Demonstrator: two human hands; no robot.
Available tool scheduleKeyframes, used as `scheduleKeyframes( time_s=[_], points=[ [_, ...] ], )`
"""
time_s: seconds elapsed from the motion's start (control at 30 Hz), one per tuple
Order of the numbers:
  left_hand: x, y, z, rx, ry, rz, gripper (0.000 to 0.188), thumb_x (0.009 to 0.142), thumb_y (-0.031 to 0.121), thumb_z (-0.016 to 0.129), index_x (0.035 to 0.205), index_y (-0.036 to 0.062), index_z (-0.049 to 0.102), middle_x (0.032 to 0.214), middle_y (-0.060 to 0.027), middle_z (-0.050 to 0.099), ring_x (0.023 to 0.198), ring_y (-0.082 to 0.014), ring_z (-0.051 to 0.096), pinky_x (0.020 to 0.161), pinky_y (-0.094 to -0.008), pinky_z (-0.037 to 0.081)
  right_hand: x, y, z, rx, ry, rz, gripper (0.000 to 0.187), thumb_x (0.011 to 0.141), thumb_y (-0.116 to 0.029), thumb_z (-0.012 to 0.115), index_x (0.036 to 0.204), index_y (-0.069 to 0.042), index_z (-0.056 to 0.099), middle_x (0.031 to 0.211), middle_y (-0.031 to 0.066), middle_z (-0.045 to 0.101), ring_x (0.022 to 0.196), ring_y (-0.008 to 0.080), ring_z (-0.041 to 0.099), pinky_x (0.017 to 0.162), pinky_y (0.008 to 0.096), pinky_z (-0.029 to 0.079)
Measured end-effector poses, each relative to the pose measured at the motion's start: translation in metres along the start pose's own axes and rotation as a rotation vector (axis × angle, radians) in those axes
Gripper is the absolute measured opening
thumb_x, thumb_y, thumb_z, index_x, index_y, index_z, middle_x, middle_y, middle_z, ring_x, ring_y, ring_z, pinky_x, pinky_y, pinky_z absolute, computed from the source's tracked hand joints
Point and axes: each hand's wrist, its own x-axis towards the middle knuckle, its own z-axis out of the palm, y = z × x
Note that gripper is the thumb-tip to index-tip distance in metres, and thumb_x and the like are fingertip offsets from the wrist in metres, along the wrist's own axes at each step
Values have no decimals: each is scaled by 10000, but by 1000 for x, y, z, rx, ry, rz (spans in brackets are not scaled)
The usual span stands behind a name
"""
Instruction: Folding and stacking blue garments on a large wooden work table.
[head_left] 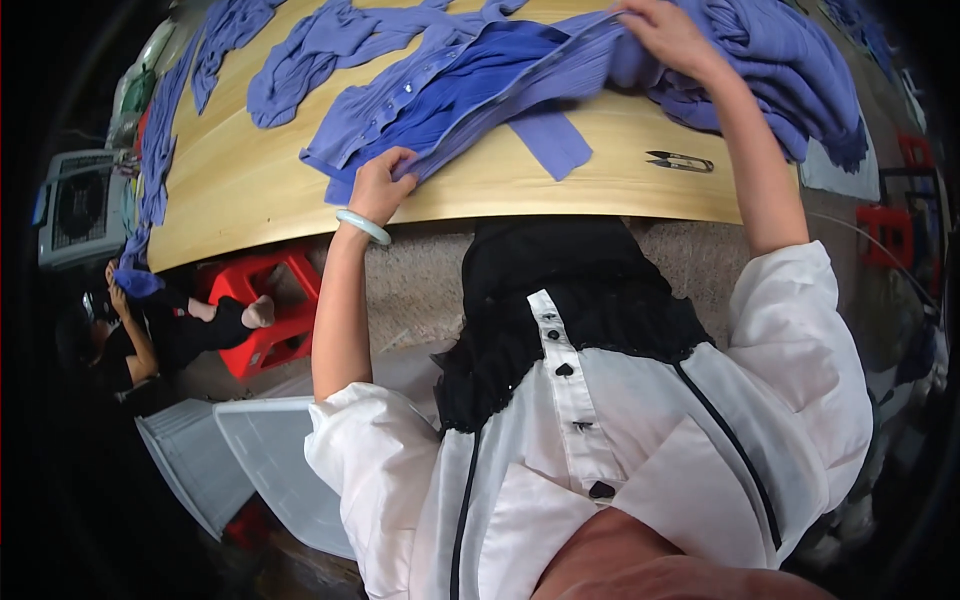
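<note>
A blue-purple knitted cardigan (530, 88) with a row of small buttons is stretched at a slant over the table. Its front lies partly spread, showing the darker blue inside. At the near left end of the edge, my left hand (383, 185), with a pale bangle at the wrist, pinches the knit. Farther off to the right, my right hand (668, 38) grips the other end of that edge, fingers closed. A sleeve-like strip of the garment (553, 143) hangs toward me. Black thread snips (680, 161) lie on the table below my right hand.
More blue-purple garments (320, 55) lie across the wooden table (240, 160), with a large heap (765, 70) at the right. A seated person (125, 320) handles a blue piece at the left, by a red stool (268, 310). Grey plastic bins (195, 465) stand at the lower left.
</note>
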Motion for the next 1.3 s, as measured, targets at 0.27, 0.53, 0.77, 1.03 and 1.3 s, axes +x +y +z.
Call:
scheduleKeyframes(
  time_s=[0.27, 0.53, 0.77, 1.03, 1.3],
  points=[
    [-29, -61, 1, 391, 349, 173, 209, 656, 52, 554, 863, 29, 577, 882, -151, 527, 845, -318, 490, 758, -371, 397, 33, -28, 50, -357, -91, -105, 173, 682, -74, 468, 803, -2, 569, 860, 215, 550, 833, 365, 522, 737, 412, 428],
    [-42, -35, -2, 357, 304, 60, 123, 710, 99, 541, 796, 11, 538, 775, -184, 548, 762, -349, 514, 665, -409, 405, 56, -14, 137, -9, 110, -324, 143, 702, -132, 485, 778, -52, 577, 739, 172, 563, 745, 340, 534, 672, 407, 424],
    [-85, -28, 28, -2, 567, 47, 144, 693, 103, 606, 814, 33, 569, 764, -125, 557, 699, -287, 551, 627, -333, 438, 30, -41, 113, 3, 123, -532, 158, 728, -125, 519, 853, -42, 569, 759, 137, 550, 730, 276, 530, 656, 351, 422],
    [-78, -49, 29, -649, 634, -563, 304, 771, 286, 567, 804, -15, 594, 644, -47, 567, 504, -83, 495, 468, -197, 388, -38, -153, 183, 347, -345, -812, 257, 693, -189, 601, 888, -30, 548, 869, 104, 561, 856, 272, 517, 777, 360, 391],
    [-45, -67, 30, -76, 659, -454, 336, 697, 334, 616, 637, 5, 591, 513, -75, 556, 492, -172, 546, 510, -297, 424, -74, -174, 214, 137, -277, -825, 207, 670, -248, 623, 803, -103, 559, 689, 61, 513, 715, 225, 507, 729, 307, 355]
  ],
)
